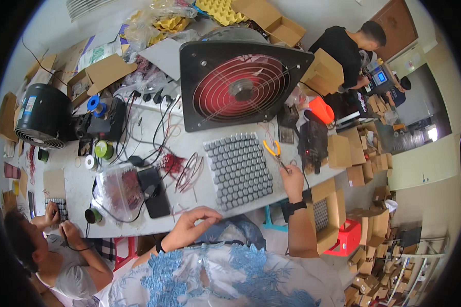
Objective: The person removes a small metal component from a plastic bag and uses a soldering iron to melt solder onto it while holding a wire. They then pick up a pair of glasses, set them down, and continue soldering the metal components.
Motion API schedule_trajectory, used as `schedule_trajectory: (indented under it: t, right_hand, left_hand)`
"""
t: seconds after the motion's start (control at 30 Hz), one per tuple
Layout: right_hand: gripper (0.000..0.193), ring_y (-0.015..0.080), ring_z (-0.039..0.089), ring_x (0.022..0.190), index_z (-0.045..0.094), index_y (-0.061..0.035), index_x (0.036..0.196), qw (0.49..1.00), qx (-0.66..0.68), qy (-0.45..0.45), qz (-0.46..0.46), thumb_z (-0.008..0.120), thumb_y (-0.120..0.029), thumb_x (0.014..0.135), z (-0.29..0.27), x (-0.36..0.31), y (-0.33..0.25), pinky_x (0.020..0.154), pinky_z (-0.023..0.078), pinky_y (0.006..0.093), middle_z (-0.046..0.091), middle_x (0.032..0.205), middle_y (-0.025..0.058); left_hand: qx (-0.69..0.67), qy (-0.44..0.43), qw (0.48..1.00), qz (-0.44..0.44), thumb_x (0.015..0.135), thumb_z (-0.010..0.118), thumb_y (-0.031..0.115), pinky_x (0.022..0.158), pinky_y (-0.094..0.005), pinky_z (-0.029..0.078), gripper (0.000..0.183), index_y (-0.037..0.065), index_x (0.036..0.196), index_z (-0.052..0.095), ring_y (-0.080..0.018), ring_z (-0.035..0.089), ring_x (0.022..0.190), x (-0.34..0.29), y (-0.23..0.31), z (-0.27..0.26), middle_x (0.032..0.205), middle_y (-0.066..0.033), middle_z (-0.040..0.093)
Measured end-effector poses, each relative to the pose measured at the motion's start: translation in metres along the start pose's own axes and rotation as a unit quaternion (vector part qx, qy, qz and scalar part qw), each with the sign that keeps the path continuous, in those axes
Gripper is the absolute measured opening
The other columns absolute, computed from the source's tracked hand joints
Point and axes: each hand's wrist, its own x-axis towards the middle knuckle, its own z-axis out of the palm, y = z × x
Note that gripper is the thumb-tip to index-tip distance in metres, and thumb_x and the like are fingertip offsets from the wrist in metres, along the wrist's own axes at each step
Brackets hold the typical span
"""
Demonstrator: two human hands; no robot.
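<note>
At the table's right front, my right hand (293,183) has its fingers closed on the metal end of pliers with yellow handles (272,148); the handles point away from me. To the left of that hand lies a block of many grey cylindrical cells (238,171), packed upright in staggered rows. My left hand (192,225) hovers by the front edge, left of the block's near end. Its fingers are stretched out and loosely bent, with nothing seen in them. Thin red and dark wires (190,173) lie left of the block.
A large framed fan (241,92) stands behind the block. A bag of red parts (119,192), a dark phone-like slab (158,204) and green tape (104,149) lie leftward. A co-worker (69,263) handles another cell block (58,207). An open carton (325,217) stands right, beside a red stool (347,238).
</note>
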Motion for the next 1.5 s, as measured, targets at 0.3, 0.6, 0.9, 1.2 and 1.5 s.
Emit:
schedule_trajectory:
  t: [0.3,0.6,0.9,1.2,1.5]
  right_hand:
    - [0.039,0.0342,0.054,0.092,0.055,-0.0022,0.107,0.992,-0.065,-0.087,-0.068,0.061,-0.027,0.078,0.052,0.070,-0.003,0.076,0.043,0.0402,0.056,0.099,0.0188]
    - [0.029,0.0358,0.049,0.093,0.054,-0.0023,0.109,0.968,-0.050,-0.070,-0.234,0.051,-0.004,0.080,0.053,0.102,0.025,0.079,0.041,0.0427,0.052,0.094,0.0178]
    - [0.025,0.0137,0.053,0.071,0.052,-0.0064,0.108,0.628,0.690,-0.307,0.189,0.058,-0.015,0.085,0.010,0.076,0.033,0.061,0.043,0.0257,0.057,0.088,0.0031]
    - [0.014,0.0119,0.051,0.062,0.055,-0.0104,0.083,0.604,0.755,-0.174,0.189,0.062,-0.022,0.084,0.028,0.111,0.029,0.056,0.041,0.0258,0.057,0.075,0.0001]
    - [0.025,0.0117,0.050,0.057,0.050,-0.0129,0.089,0.622,0.754,-0.001,0.210,0.053,-0.038,0.088,0.066,0.178,0.018,0.050,0.039,0.0263,0.055,0.074,-0.0011]
  left_hand:
    - [-0.069,0.105,0.992,-0.021,0.087,0.052,0.005,0.080,-0.0270,0.043,0.017,0.000,0.100,0.061,-0.0155,0.056,0.088,0.063,-0.071,0.017,0.093,-0.0082,0.060]
    - [-0.059,0.077,0.995,0.008,0.087,0.052,0.005,0.079,-0.0261,0.043,0.016,0.000,0.099,0.061,-0.0150,0.056,0.087,0.080,-0.103,0.034,0.094,-0.0082,0.061]
    - [0.036,0.107,0.991,0.075,0.086,0.054,0.004,0.077,-0.0265,0.044,0.016,0.000,0.100,0.061,-0.0163,0.057,0.087,0.039,-0.130,0.069,0.094,-0.0091,0.061]
    - [-0.126,-0.103,0.886,0.435,0.084,0.052,0.006,0.084,-0.0428,0.046,0.016,-0.001,0.094,0.062,-0.0308,0.059,0.091,0.013,0.031,0.135,0.093,-0.0169,0.061]
    - [-0.165,-0.196,0.762,0.595,0.077,0.061,0.002,0.077,-0.0284,0.050,0.011,0.008,0.084,0.067,-0.0109,0.059,0.083,-0.072,0.041,0.171,0.083,0.0023,0.063]
